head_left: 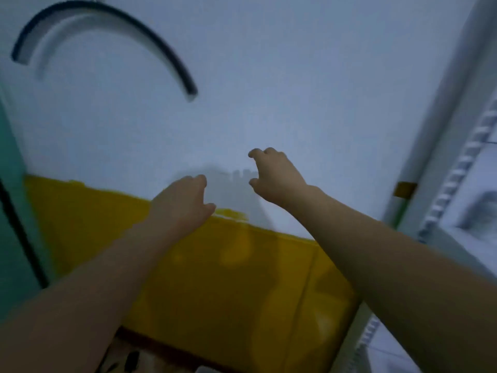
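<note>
Both my arms reach forward toward a wall (269, 90) that is pale white above and yellow (215, 278) below. My left hand (183, 200) is in front of the line where the two colours meet, its fingers loosely curled and holding nothing. My right hand (274, 173) is a little higher, in front of the white part, fingers and thumb loosely curled apart with nothing between them. Whether either hand touches the wall I cannot tell. The picture is blurred.
A dark curved cable or hose (150, 41) arcs across the upper left of the wall. A teal panel (16, 211) stands at the left edge. A white frame with ribbed trim (457, 170) runs down the right side. A patterned floor (126, 356) shows at the bottom.
</note>
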`<state>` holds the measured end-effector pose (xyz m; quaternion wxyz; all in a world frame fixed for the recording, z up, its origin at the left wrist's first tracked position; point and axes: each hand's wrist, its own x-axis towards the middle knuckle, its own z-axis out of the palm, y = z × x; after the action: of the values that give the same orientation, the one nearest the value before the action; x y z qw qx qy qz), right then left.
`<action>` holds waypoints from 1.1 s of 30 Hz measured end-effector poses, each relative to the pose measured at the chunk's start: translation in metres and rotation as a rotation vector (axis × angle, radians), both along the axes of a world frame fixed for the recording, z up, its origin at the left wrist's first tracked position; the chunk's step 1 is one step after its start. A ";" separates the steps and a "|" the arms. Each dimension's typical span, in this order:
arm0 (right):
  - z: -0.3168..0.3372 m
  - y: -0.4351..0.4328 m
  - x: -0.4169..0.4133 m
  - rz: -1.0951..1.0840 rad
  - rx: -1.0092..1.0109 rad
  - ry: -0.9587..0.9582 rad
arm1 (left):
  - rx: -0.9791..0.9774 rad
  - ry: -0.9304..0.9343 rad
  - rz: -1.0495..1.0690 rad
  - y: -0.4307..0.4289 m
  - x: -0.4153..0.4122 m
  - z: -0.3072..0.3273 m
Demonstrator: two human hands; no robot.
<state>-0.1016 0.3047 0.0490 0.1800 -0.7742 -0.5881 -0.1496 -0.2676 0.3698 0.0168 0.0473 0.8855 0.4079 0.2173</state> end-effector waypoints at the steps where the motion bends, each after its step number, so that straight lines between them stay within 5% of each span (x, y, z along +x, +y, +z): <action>1: 0.011 -0.027 0.008 -0.048 0.013 -0.004 | 0.015 -0.014 -0.049 -0.020 0.011 0.011; 12: 0.071 -0.405 0.092 -0.703 0.064 0.044 | 0.028 -0.080 -0.695 -0.311 0.160 0.089; 23: 0.060 -0.797 0.099 -1.258 -0.016 0.109 | -0.036 -0.048 -1.169 -0.671 0.266 0.083; 33: 0.048 -0.980 0.152 -1.430 0.028 0.169 | 0.012 -0.003 -1.319 -0.859 0.355 0.071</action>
<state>0.0504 -0.6757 0.0972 0.0926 -0.9763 0.0808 -0.1779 0.0869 -0.4887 0.0877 0.1663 0.9496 -0.2216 0.1464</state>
